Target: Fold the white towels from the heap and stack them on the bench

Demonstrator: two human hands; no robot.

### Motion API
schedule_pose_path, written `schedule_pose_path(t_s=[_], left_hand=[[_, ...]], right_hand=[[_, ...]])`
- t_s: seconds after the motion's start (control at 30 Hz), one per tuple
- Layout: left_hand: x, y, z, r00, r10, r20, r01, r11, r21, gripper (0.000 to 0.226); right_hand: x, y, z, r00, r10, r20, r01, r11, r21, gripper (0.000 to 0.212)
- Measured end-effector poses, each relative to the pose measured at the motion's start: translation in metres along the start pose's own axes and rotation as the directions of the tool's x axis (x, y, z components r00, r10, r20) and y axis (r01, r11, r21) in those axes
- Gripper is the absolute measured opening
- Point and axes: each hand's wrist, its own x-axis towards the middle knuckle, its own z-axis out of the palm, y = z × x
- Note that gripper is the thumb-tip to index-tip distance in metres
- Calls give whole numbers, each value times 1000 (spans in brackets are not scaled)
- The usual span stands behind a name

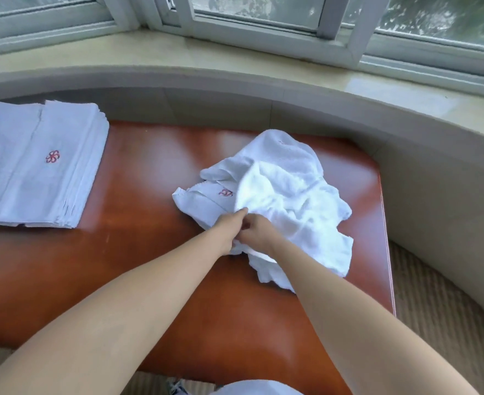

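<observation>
A heap of crumpled white towels (280, 192) lies on the right half of the glossy red-brown bench (138, 275). One towel in it shows a small red embroidered mark. My left hand (230, 225) and my right hand (256, 230) meet at the near left edge of the heap, fingers curled and pinching the cloth there. At the far left of the bench lie two side-by-side stacks of folded white towels (35, 163), each top towel showing a red flower mark.
A curved beige ledge (292, 92) wraps behind and to the right of the bench, with window frames above it. Woven carpet (440, 303) covers the floor to the right. Bare bench surface lies between the stacks and the heap.
</observation>
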Motion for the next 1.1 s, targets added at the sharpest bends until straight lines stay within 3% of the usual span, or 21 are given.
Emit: schedule_pose_path(t_s=[0.07, 0.17, 0.3, 0.47, 0.63, 0.73, 0.83, 1.0, 1.1], left_hand=[[1, -3, -31, 993, 68, -96, -70, 997, -15, 29], [-4, -15, -83, 987, 94, -133, -101, 994, -51, 22], [-9, -46, -148, 971, 132, -199, -127, 991, 39, 21], [-21, -102, -239, 951, 112, -287, -71, 986, 151, 26], [-30, -171, -317, 934, 32, -355, 58, 969, 239, 34], [-33, -201, -340, 945, -45, -325, 145, 946, 291, 33], [-37, -220, -349, 963, -104, -249, 184, 928, 325, 28], [-29, -239, -352, 980, -118, -158, 162, 939, 304, 27], [-16, -239, -350, 984, -89, -151, 134, 937, 322, 21]], right_hand=[[-4, -18, 24, 997, -58, 56, 58, 998, 3, 10], [-10, -28, 41, 994, -58, 93, 66, 994, -83, 19], [-15, -23, 52, 998, 39, -56, -49, 981, -190, 18], [-28, -15, 85, 971, 218, -94, -238, 905, -353, 19], [-47, -9, 134, 961, 266, -72, -267, 838, -475, 14], [-49, -5, 161, 956, 285, -65, -284, 853, -439, 9], [-43, -2, 181, 949, 313, -48, -307, 871, -384, 37], [-32, 5, 207, 930, 366, 35, -322, 856, -404, 54], [-19, 14, 218, 927, 375, -35, -362, 862, -356, 62]])
